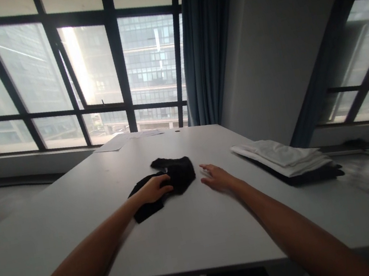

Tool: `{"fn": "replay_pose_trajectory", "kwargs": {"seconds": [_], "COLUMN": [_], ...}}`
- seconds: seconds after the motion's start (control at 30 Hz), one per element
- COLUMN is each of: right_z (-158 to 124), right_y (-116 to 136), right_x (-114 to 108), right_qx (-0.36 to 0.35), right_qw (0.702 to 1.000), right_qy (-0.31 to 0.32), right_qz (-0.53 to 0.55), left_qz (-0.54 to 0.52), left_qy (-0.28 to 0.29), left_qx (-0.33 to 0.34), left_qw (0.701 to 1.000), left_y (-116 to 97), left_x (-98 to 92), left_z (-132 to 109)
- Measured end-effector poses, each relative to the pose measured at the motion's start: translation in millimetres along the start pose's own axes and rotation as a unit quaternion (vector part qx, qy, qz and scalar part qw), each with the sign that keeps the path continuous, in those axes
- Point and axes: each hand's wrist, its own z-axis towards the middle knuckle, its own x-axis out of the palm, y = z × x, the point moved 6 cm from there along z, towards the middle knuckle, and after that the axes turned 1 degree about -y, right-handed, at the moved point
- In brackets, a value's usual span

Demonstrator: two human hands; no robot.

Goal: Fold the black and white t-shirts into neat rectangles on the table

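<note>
A crumpled black cloth [176, 173] lies in the middle of the grey table [194, 231]. My left hand [156, 188] rests on the cloth's left part with its fingers curled round a fold of the fabric. My right hand [215, 178] lies flat on the table just right of the cloth, fingers stretched out and apart, holding nothing. A small gap separates its fingertips from the cloth's right edge.
A stack of folded white and black garments [286, 158] sits at the table's right edge. Sheets of paper [124, 140] lie at the far end near the large windows [88, 79]. A blue curtain [206, 48] hangs behind the table.
</note>
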Motion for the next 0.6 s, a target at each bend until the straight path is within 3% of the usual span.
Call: {"fn": "replay_pose_trajectory", "kwargs": {"seconds": [0.1,0.23,0.33,0.4,0.5,0.6], "right_z": [-2,1,4,2,-5,-12], "right_y": [8,9,5,-3,-23,-47], "right_x": [-1,-9,-26,-44,-70,-79], "right_qx": [-0.038,-0.04,-0.048,-0.058,-0.038,0.021], "right_qw": [0.999,0.998,0.994,0.986,0.974,0.979], "right_qy": [-0.013,-0.042,-0.097,-0.154,-0.221,-0.192], "right_qz": [0.031,0.035,0.034,0.039,0.044,0.064], "left_qz": [-0.001,0.024,-0.063,-0.157,-0.254,-0.241], "left_qy": [0.011,-0.017,-0.052,-0.117,-0.292,-0.413], "left_qx": [0.039,-0.035,-0.07,-0.096,-0.141,-0.225], "left_qw": [0.999,0.999,0.994,0.976,0.911,0.849], "left_y": [-14,12,27,38,67,106], "left_x": [2.6,-19.8,-42.6,-62.6,-97.5,-117.9], "left_z": [0,-6,-11,-15,-30,-51]}}
